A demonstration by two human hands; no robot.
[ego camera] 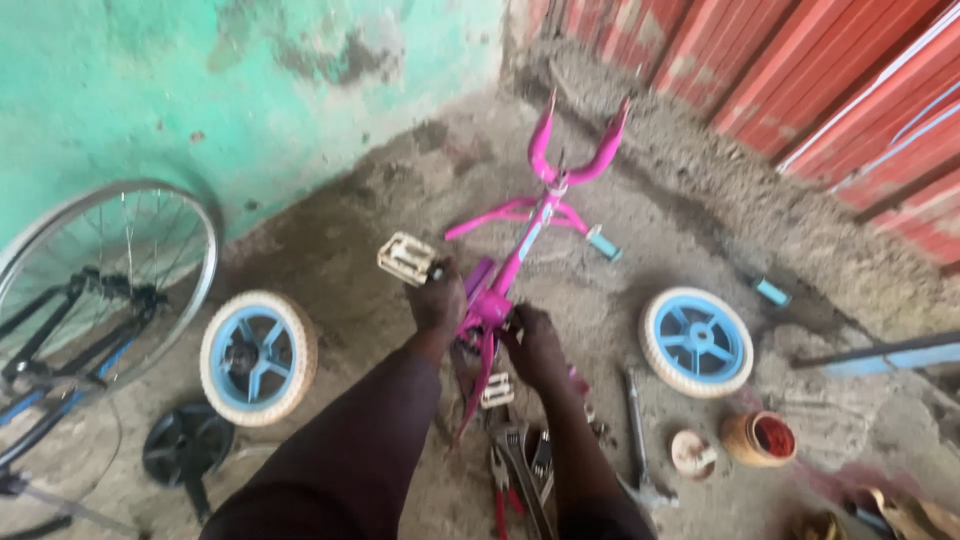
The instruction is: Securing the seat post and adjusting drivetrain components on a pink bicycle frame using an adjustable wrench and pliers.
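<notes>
A small pink bicycle frame (530,235) stands upside down on the dirt floor, fork legs pointing up. My left hand (437,297) grips the crank arm beside a cream pedal (406,258). At the bottom bracket on the frame's other side, my right hand (532,345) is closed on the frame. A second cream pedal (497,390) hangs lower between my arms. The frame's handlebar has turquoise grips (603,243).
Two small cream-tyred wheels with blue spokes lie on the ground, left wheel (257,357) and right wheel (697,342). Wrenches and red-handled pliers (503,480) lie near my arms. A larger bicycle (95,300) stands left. A small grease pot (758,438) sits right.
</notes>
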